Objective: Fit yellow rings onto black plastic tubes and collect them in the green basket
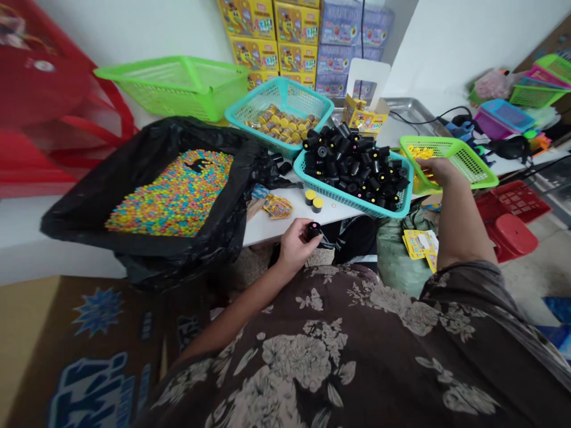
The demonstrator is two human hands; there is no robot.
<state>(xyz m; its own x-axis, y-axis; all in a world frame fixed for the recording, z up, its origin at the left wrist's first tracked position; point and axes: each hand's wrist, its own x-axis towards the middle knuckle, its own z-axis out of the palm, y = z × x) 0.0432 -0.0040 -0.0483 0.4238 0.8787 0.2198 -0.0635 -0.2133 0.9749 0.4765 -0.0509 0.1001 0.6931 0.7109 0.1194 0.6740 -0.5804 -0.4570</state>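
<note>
My left hand point(297, 245) is closed around a small black cylinder point(314, 229) with a pink dot on its end, just off the table's front edge. My right hand point(435, 170) reaches into a green basket point(473, 163) that holds yellow pieces point(419, 153); its fingertips are partly hidden among them. Between the hands, a teal basket point(352, 202) is heaped with black cylinders point(345, 157). Two yellow-capped pieces point(317, 204) stand on the white table point(263, 230), near some yellow packets point(278, 207).
A black bag point(89, 208) of colourful candies point(178, 193) lies at the left. Behind stand a teal basket point(250, 107) of yellow-capped pieces, a green basket point(156, 89) and stacked boxes point(297, 35). A red stool point(513, 238) is at the right.
</note>
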